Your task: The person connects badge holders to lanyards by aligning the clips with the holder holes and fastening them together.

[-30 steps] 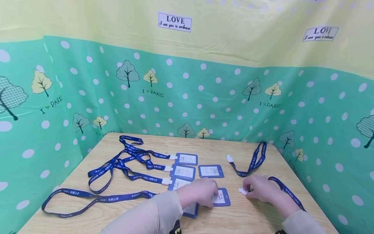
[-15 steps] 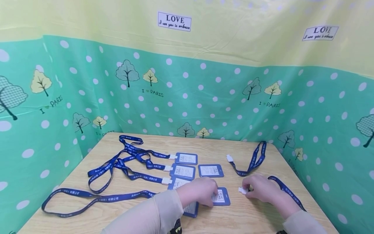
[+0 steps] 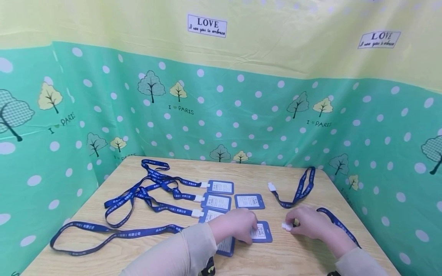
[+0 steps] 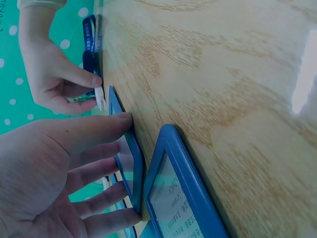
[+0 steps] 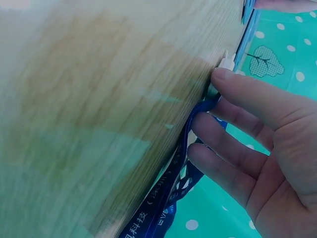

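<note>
In the head view my left hand (image 3: 238,227) holds a blue-framed ID badge holder (image 3: 265,232) on the table, and its palm hides the left part of it. The left wrist view has the thumb on the near edge of this badge holder (image 4: 137,161), with the fingers spread along the opposite side. To the right, my right hand (image 3: 309,223) pinches the white plastic clip (image 3: 286,226) of a navy lanyard (image 3: 340,226) between thumb and index finger. The clip points toward the badge holder, with a gap between them. Its strap (image 5: 153,208) runs back beneath the fingers in the right wrist view.
Left of the hands, several lanyards (image 3: 132,233) lie with white clips at blue badge holders (image 3: 221,187). One badge holder (image 3: 226,248) is partly under the left forearm. Further back are a loose badge holder (image 3: 249,201) and a lanyard (image 3: 299,196). A patterned curtain (image 3: 262,130) surrounds the table.
</note>
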{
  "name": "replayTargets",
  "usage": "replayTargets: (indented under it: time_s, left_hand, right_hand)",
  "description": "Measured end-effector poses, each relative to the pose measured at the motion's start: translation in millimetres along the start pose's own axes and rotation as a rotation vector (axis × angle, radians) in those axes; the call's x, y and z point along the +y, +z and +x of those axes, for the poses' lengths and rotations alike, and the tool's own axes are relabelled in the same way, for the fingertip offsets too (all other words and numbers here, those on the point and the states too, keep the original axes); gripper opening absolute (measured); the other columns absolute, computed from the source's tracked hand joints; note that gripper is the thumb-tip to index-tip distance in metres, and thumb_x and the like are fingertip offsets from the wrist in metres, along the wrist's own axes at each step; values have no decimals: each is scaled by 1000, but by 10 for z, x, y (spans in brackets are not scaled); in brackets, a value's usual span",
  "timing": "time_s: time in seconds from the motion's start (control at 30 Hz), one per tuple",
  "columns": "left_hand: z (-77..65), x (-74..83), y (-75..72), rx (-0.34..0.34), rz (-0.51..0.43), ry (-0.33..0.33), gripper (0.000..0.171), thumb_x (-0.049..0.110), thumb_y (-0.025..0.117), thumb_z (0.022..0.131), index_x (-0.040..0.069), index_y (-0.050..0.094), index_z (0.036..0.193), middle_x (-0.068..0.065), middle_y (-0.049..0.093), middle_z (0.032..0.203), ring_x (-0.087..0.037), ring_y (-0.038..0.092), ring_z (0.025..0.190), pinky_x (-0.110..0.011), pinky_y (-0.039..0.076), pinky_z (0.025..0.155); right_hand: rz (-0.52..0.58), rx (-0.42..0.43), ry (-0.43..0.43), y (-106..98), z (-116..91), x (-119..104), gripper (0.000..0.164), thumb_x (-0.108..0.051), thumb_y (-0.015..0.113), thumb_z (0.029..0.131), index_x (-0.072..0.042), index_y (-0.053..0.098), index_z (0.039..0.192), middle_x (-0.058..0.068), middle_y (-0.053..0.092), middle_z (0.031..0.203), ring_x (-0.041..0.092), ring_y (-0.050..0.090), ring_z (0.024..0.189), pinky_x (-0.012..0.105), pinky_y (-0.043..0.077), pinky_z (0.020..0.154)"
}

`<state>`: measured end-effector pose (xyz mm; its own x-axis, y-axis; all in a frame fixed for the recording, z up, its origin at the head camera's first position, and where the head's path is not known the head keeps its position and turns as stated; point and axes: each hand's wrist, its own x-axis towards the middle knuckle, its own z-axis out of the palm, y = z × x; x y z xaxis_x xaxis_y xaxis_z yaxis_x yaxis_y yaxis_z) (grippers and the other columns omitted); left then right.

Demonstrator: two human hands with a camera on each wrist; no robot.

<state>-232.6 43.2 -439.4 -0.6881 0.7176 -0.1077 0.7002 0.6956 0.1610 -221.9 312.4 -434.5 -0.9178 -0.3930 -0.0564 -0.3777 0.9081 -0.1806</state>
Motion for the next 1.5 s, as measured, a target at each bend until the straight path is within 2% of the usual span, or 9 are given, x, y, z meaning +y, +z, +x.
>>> replayTargets:
  time_s: [0.6,1.0,1.23,1.5]
  left_hand:
    - [15,-13,22,2,3,9,39,37,91,74,30,78,110,13,66,126,-7,60,118,-25,49,100]
    - [38,-24,49,8,8,13,40,38,91,74,30,79,111,12,67,126,-8,60,119,-24,49,100]
    - [28,-25,43,7,5,14,40,39,90,74,31,78,111,13,66,127,-8,60,120,-25,49,101]
    - [10,-11,21,6,-3,11,40,38,90,74,30,78,112,13,67,127,-8,60,120,-25,49,101]
  right_hand:
    - [24,-17,-79,-31,-5,-28,23,-17,89,77,-30,75,89,-21,65,86,8,57,82,38,53,77]
    - [33,-50,-100,-11,6,-64,25,-16,88,76,-31,76,91,-19,69,91,5,61,82,35,55,75]
    - [26,-47,-148,-30,17,-106,25,-13,88,76,-28,79,95,-13,72,94,7,65,85,33,58,75]
    - [18,-34,-197,11,43,-102,24,-14,87,78,-26,79,97,-14,72,94,5,65,83,30,58,72]
